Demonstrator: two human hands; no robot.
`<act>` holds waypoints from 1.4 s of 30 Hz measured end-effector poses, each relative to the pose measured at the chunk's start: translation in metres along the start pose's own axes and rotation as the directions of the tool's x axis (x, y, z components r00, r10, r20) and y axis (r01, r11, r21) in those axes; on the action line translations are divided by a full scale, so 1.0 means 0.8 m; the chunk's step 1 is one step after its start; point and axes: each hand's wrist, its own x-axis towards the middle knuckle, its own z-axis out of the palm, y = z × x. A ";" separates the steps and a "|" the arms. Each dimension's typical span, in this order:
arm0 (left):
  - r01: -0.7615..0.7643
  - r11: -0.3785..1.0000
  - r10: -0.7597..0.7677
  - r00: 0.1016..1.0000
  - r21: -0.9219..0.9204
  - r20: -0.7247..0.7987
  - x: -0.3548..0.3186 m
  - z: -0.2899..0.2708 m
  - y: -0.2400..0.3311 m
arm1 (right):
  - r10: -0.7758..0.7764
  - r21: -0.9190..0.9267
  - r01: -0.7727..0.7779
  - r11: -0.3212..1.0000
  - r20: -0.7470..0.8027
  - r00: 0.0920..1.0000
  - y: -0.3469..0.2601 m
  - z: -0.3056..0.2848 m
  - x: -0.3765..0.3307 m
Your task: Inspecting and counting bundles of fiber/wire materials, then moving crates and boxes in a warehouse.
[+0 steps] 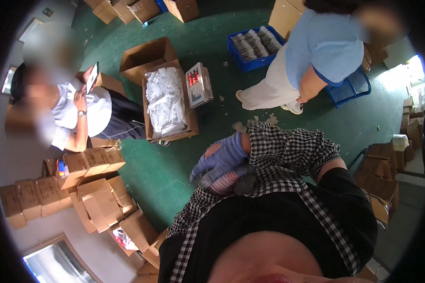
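In front of my checked apron, my two gloved hands cross each other. Uppermost lies my right hand (222,159) in a blue-grey striped glove, its dark-tipped fingers stretched out and apart over my left wrist. My left hand (244,182), in a glove with a pinkish striped part and dark grey fingers, is tucked beneath it, and most of its fingers are hidden. No separate object shows in either hand. Beyond them, an open cardboard box (192,123) is filled with white wrapped pieces (165,101). Beside it is a scale (199,87) with a lit red display.
At the left, a person (92,115) holds a phone (92,78). Another person (311,52) stands at the far right by a blue crate (250,64) of packed pieces and a blue trolley (347,92). Cardboard boxes (99,203) are stacked at left; more cartons (380,170) stand at right.
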 end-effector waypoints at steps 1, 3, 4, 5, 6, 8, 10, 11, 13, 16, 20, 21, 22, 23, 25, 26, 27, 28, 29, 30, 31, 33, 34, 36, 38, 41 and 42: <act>0.000 1.000 0.000 1.000 0.003 -0.001 0.002 0.002 -0.001 | 0.104 -0.090 -0.099 0.991 0.058 0.993 0.000 -0.003 -0.004; 0.001 1.000 -0.001 1.000 0.009 0.001 0.005 -0.002 0.003 | 0.067 -0.060 -0.063 0.996 0.064 0.996 0.014 -0.009 -0.012; 0.002 1.000 -0.002 1.000 0.013 0.007 0.008 -0.005 0.006 | 0.027 -0.036 -0.025 0.999 0.067 0.997 0.023 -0.015 -0.015; 0.002 1.000 -0.002 1.000 0.018 0.010 0.033 -0.007 0.006 | 0.031 -0.031 -0.029 0.999 0.060 0.998 0.031 -0.024 -0.020; 0.001 1.000 -0.001 1.000 0.024 0.008 0.045 -0.006 0.007 | -0.041 0.107 0.043 0.993 -0.021 0.999 0.040 -0.034 -0.025; -0.004 0.999 0.004 1.000 0.041 -0.007 0.070 -0.005 0.011 | -0.109 0.239 0.132 0.962 -0.108 0.988 0.061 -0.064 -0.036; 0.060 0.998 -0.061 0.998 -0.034 -0.011 0.100 0.001 0.052 | -0.183 0.445 0.471 0.761 -0.550 0.815 0.085 -0.104 -0.058; 0.119 0.987 -0.121 0.993 -0.107 -0.010 0.117 -0.002 0.072 | -0.190 0.445 0.479 0.756 -0.551 0.812 0.105 -0.120 -0.071; 0.110 0.986 -0.119 0.990 -0.125 -0.071 0.152 -0.013 0.090 | -0.170 0.559 0.498 0.663 -0.535 0.828 0.160 -0.145 -0.099; -0.186 0.970 0.125 0.935 -0.159 -0.332 0.220 -0.054 0.076 | -0.085 0.790 0.387 0.476 -0.397 0.914 0.222 -0.142 -0.117; -0.169 0.932 0.290 0.880 0.322 -0.376 0.359 -0.020 0.123 | -0.159 0.693 0.466 0.549 -0.462 0.873 0.243 -0.220 -0.156; -0.179 0.929 0.307 0.862 0.325 -0.404 0.391 -0.018 0.113 | -0.107 0.613 0.434 0.661 -0.495 0.862 0.250 -0.247 -0.170; -0.172 0.937 0.300 0.841 0.303 -0.450 0.420 -0.006 0.113 | -0.118 0.572 0.475 0.669 -0.549 0.827 0.273 -0.265 -0.178; -0.171 0.946 0.293 0.816 0.277 -0.498 0.451 0.003 0.117 | -0.132 0.577 0.470 0.668 -0.529 0.838 0.281 -0.289 -0.192; -0.130 0.959 0.251 0.805 0.252 -0.538 0.504 0.015 0.128 | 0.006 0.607 0.361 0.708 -0.517 0.856 0.290 -0.325 -0.223; -0.212 0.977 0.196 0.832 0.029 -0.519 0.528 0.022 0.132 | 0.087 0.727 0.301 0.617 -0.443 0.892 0.307 -0.338 -0.233; -0.278 0.940 0.153 0.862 -0.197 -0.484 0.550 0.029 0.137 | 0.081 0.729 0.294 0.618 -0.432 0.898 0.321 -0.347 -0.241; -0.356 0.911 0.199 0.822 -0.210 -0.534 0.574 0.038 0.145 | 0.097 0.651 0.284 0.705 -0.484 0.870 0.328 -0.366 -0.247; -0.361 0.909 0.203 0.821 -0.210 -0.534 0.594 0.038 0.150 | 0.105 0.564 0.264 0.782 -0.537 0.837 0.334 -0.384 -0.252; -0.346 0.917 0.184 0.807 -0.197 -0.561 0.613 0.036 0.156 | 0.104 0.560 0.262 0.786 -0.538 0.837 0.353 -0.393 -0.251; -0.328 0.926 0.168 0.797 -0.184 -0.580 0.633 0.033 0.162 | 0.132 0.579 0.237 0.780 -0.523 0.842 0.381 -0.398 -0.245; -0.349 0.919 0.196 0.806 -0.181 -0.558 0.668 0.018 0.171 | 0.163 0.597 0.211 0.774 -0.510 0.845 0.405 -0.428 -0.239; -0.328 0.945 0.272 0.808 -0.016 -0.523 0.685 0.004 0.173 | 0.119 0.566 0.229 0.792 -0.511 0.851 0.403 -0.453 -0.238; -0.279 0.942 0.333 0.839 0.185 -0.431 0.717 -0.039 0.168 | 0.373 0.857 0.392 0.334 -0.502 0.780 0.360 -0.502 -0.234; -0.346 0.928 0.372 0.876 0.137 -0.307 0.755 -0.062 0.204 | 0.302 0.711 0.292 0.640 -0.582 0.755 0.404 -0.536 -0.234; -0.307 0.949 0.281 0.925 -0.070 -0.255 0.807 -0.112 0.235 | 0.181 0.450 0.130 0.884 -0.584 0.791 0.471 -0.602 -0.218; -0.334 0.936 0.306 0.928 -0.109 -0.214 0.829 -0.136 0.236 | 0.160 0.419 0.104 0.902 -0.549 0.821 0.489 -0.628 -0.210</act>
